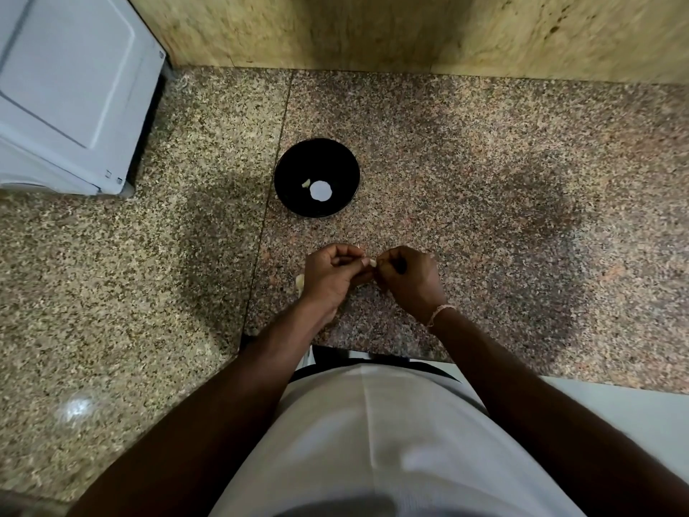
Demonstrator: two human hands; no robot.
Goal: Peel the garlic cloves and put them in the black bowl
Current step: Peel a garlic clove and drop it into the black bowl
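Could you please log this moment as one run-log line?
left hand: pinching garlic clove | right hand: peeling it | black bowl: one peeled clove inside

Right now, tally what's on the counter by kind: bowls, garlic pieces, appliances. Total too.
Black bowl: 1
Garlic pieces: 3, one clove in the bowl, one pinched between both hands, one on the counter behind the left hand
White appliance: 1
Total: 5

Black bowl (pixel 317 158) (pale clove (pixel 306 183) inside), speckled pinkish-brown granite counter (pixel 466 173), white appliance (pixel 71 91), perhaps beige wall (pixel 373 28)
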